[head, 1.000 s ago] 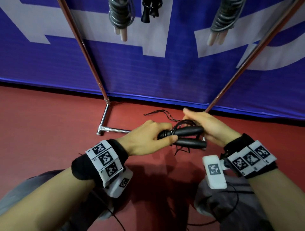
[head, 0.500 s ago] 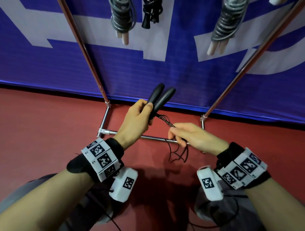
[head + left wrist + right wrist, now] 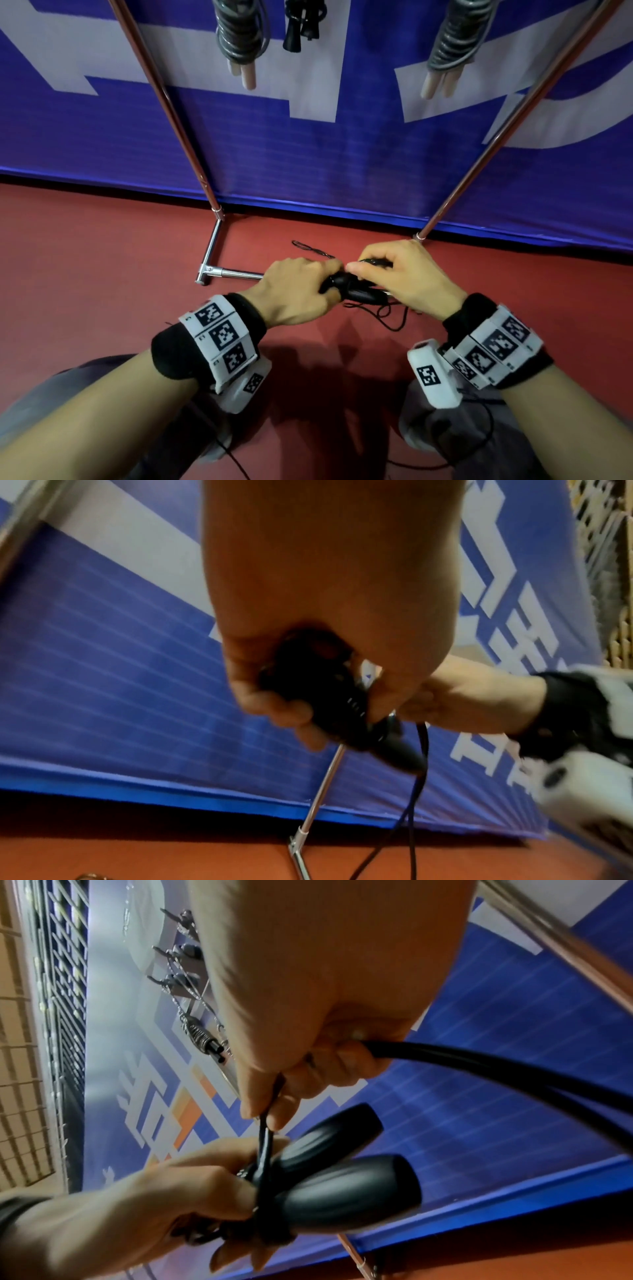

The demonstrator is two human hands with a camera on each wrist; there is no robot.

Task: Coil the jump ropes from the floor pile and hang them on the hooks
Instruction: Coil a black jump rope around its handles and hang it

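Note:
My left hand (image 3: 301, 291) grips the two black handles (image 3: 342, 1172) of a jump rope side by side, low over the red floor. The thin black cord (image 3: 265, 1139) is wound round the handles near my left fingers. My right hand (image 3: 400, 274) pinches that cord between thumb and finger just above the handles (image 3: 359, 291). In the left wrist view the handles (image 3: 329, 696) sit inside my curled left fingers, and cord (image 3: 414, 791) trails down to the floor. A slack loop of cord (image 3: 390, 315) hangs under my hands.
A metal rack stands ahead with two slanted poles (image 3: 164, 99) and a floor bar (image 3: 226, 273). Coiled ropes hang above: a grey one (image 3: 241, 37), a black one (image 3: 301, 24), another grey one (image 3: 455, 44). A blue banner (image 3: 342, 164) backs the rack. Cord (image 3: 311, 248) lies on the floor.
My left hand dropped the handles from pointing up to lying level. My right hand came up from the hanging cord to meet the handles and draw the cord across them.

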